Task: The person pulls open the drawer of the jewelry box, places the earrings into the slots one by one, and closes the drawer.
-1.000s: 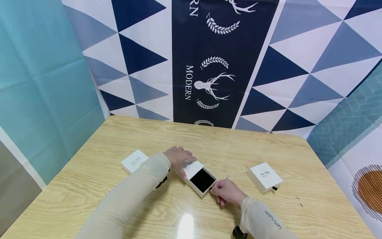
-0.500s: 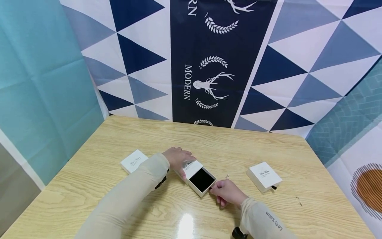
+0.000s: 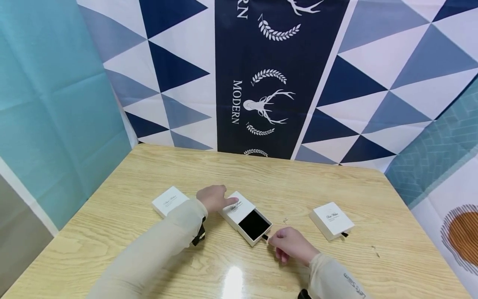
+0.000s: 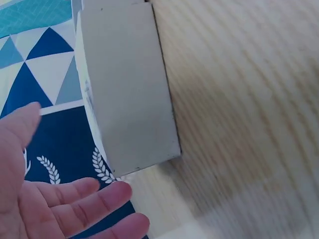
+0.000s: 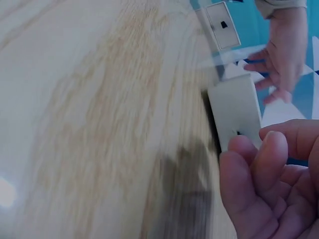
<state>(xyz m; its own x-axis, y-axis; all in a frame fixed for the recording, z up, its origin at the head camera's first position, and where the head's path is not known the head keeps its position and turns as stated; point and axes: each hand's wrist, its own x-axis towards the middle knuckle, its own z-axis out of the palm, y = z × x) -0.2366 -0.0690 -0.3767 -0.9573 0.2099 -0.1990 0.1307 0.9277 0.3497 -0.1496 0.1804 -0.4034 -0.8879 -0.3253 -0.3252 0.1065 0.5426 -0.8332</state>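
Observation:
A white drawer-style gift box [image 3: 239,211] sits partly pulled out in the middle of the table, its black lining [image 3: 254,224] showing. A short black ribbon tab [image 3: 265,237] sticks out from the drawer's front. My left hand [image 3: 213,198] is at the box's far-left end, fingers spread; in the left wrist view those fingers [image 4: 94,206] stand apart from the box's plain end [image 4: 129,89]. Close to the tab, my right hand [image 3: 293,244] has its fingers loosely bent, and the right wrist view shows nothing between its fingertips [image 5: 274,144].
One closed white box [image 3: 169,202] lies to the left, partly behind the left sleeve. Another closed box [image 3: 331,220] with a black tab stands to the right. Two tiny slender pieces, a near one [image 3: 285,220] and a far-right one [image 3: 375,251], lie on the wooden table [image 3: 261,174].
My left hand has let go of the box and drawn back to the left, uncovering its top. My right hand has released the ribbon tab and shifted slightly right. The drawer stays out.

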